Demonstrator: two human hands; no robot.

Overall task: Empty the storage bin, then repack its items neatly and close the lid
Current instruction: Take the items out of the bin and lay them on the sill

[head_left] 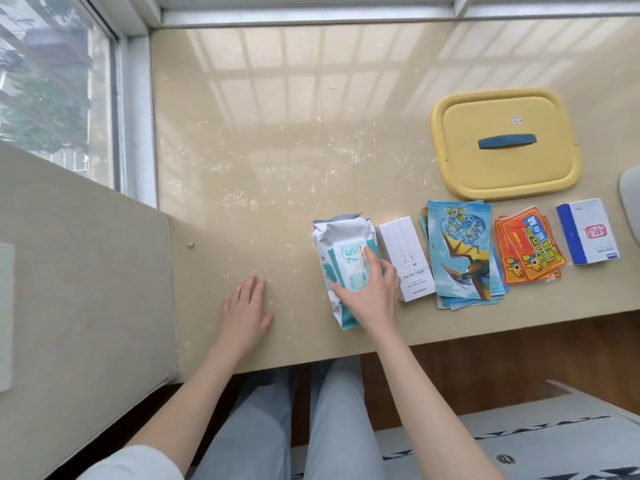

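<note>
The emptying appears to be finished or nearly so. The yellow lid (505, 143) is lying off to the far right of the table (277, 150), handle up, and the contents are sitting in a row along the near edge: a wipes pack (341, 247), a white box (405, 258) just beside it, a stack of dinosaur picture cards (460, 251), some orange packets (530, 247) and a blue-and-white booklet (588, 230). A pale grey rounded shape (631, 202) is showing at the right edge; whether that is the bin cannot be told. Judging from this layout, all of the repacking and the closing of the lid are still waiting to be done.

The right hand (370, 292) is grasping the wipes pack at the left end of the row, thumb lying across its printed face and fingers curling down its right side, next to the white box. The left hand (246, 310) is resting flat and relaxed on the bare table, holding nothing, well apart from the items.

The pack is lying flat with its label facing up. Its long axis is running away from the person, the far crimped end leaning slightly left toward the window and the near end pointing at the table's edge
</note>
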